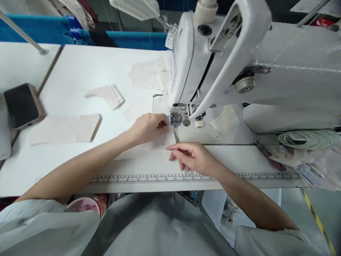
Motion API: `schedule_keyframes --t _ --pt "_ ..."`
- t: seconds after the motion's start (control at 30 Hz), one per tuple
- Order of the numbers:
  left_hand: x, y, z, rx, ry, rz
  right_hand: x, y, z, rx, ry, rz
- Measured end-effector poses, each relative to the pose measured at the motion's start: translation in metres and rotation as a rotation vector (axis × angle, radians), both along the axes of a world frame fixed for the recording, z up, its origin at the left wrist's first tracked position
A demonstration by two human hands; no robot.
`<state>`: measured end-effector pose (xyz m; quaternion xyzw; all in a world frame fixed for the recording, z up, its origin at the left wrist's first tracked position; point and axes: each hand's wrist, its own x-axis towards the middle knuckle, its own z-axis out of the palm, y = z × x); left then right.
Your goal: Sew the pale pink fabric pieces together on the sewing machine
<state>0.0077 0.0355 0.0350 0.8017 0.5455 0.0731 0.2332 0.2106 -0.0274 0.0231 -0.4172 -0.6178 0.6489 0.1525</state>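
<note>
A pale cream piece of fabric point(160, 141) lies flat on the white table in front of the presser foot point(176, 119) of a sewing machine point(213, 64). Just left of the foot, my left hand point(149, 127) has its fingers curled and closed at the fabric's far edge; its fingertips are partly hidden. My right hand point(195, 158) is at the fabric's near right corner, index finger and thumb close together on the edge, the other fingers bent loosely below.
Left on the table lie a curved cream piece point(108, 96), a long cream piece point(65, 128) and a dark-faced box point(23, 106). More fabric point(150, 74) lies behind. A ruler strip point(160, 179) runs along the front edge. Snips point(270, 156) and coiled pale green tape point(309, 138) are at right.
</note>
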Motion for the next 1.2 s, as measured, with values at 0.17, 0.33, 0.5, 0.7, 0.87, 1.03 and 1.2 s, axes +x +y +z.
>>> schedule_keyframes --t 0.17,0.33,0.5,0.7,0.87,1.03,1.2 --pt "-0.001 0.003 -0.004 0.009 0.003 0.0 -0.001 0.002 0.003 0.01 -0.031 0.007" --pt "0.001 0.004 -0.002 -0.009 0.017 0.021 -0.002 0.002 0.004 0.03 -0.034 -0.001" --pt "0.005 0.003 0.002 -0.05 0.053 0.055 -0.002 0.001 0.004 0.045 -0.038 0.0" --pt "0.005 0.003 0.002 -0.044 0.044 0.047 0.001 0.001 0.007 0.053 -0.059 0.009" --pt "0.006 0.002 0.003 -0.062 0.05 0.069 0.005 0.002 0.007 0.377 -0.209 0.032" --pt "0.007 0.002 0.005 -0.081 0.057 0.072 0.003 0.007 -0.002 1.105 -0.607 -0.016" --pt "0.008 0.003 0.005 -0.073 0.051 0.08 -0.003 0.009 -0.006 1.283 -0.85 0.085"
